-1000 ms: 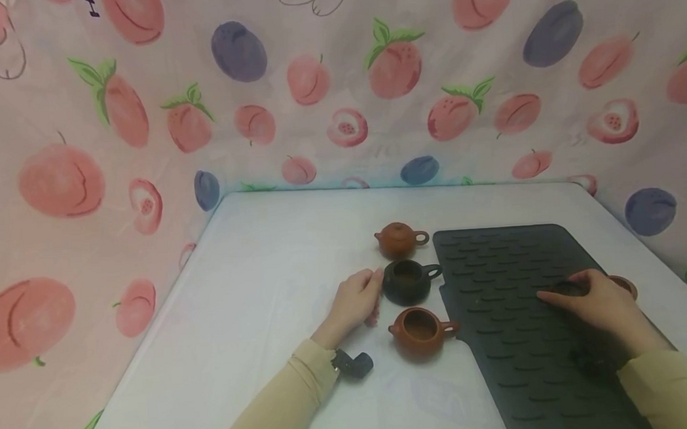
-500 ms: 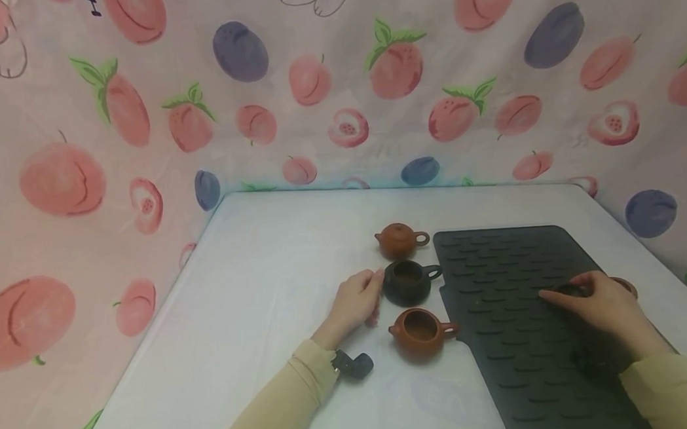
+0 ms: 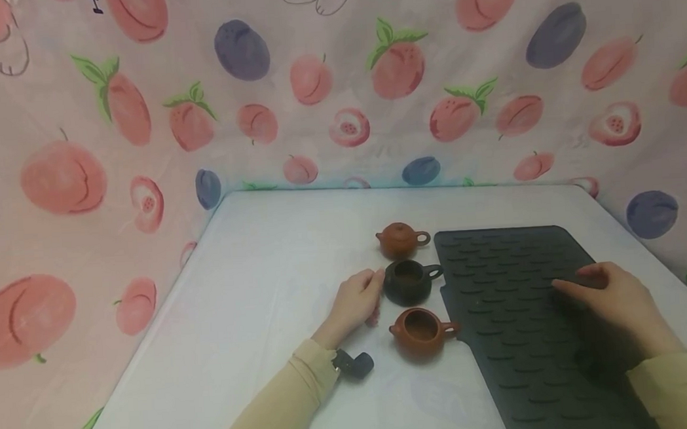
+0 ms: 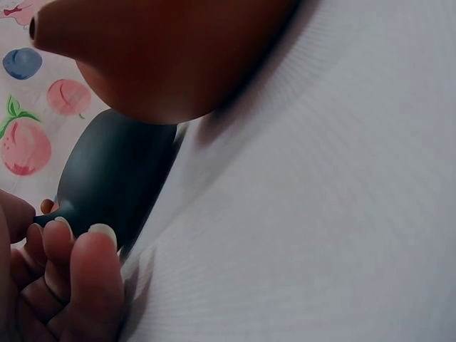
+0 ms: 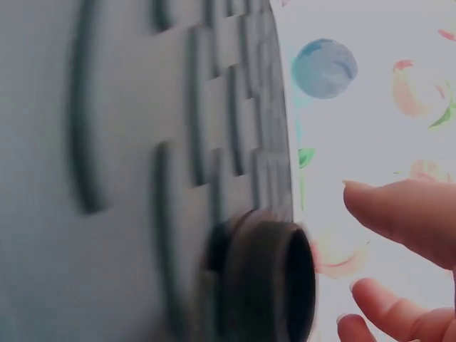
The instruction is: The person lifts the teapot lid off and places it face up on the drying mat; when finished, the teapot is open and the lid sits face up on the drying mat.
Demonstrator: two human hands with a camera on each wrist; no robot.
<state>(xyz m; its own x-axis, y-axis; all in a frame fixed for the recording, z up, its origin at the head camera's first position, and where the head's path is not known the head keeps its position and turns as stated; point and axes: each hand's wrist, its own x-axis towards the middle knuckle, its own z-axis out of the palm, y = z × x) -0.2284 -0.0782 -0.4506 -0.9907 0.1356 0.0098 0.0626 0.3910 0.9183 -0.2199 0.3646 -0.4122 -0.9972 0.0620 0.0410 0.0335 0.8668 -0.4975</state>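
Note:
My left hand point(image 3: 353, 302) pinches the spout of a black teapot point(image 3: 404, 291) that stands lidless on the white table. The left wrist view shows its fingertips and thumb at that spout. Over the ridged dark mat point(image 3: 504, 336), my right hand point(image 3: 620, 302) hovers with thumb and fingers spread. Close to those fingers, apart from them, a dark round lid-like piece point(image 5: 260, 285) with a hollow side lies on the mat in the right wrist view; in the head view the hand hides it. An open reddish-brown teapot point(image 3: 420, 344) sits nearer me.
A brown teapot point(image 3: 397, 239) with its lid on stands behind the black one. The three teapots line up along the mat's left edge. White table point(image 3: 238, 326) stretches to the left, and a fruit-print curtain point(image 3: 315, 131) hangs behind.
My right hand has let go of the dark lid-like piece, spread its fingers and moved slightly right and up. The brown piece seen beyond it is now hidden. My left hand stays put.

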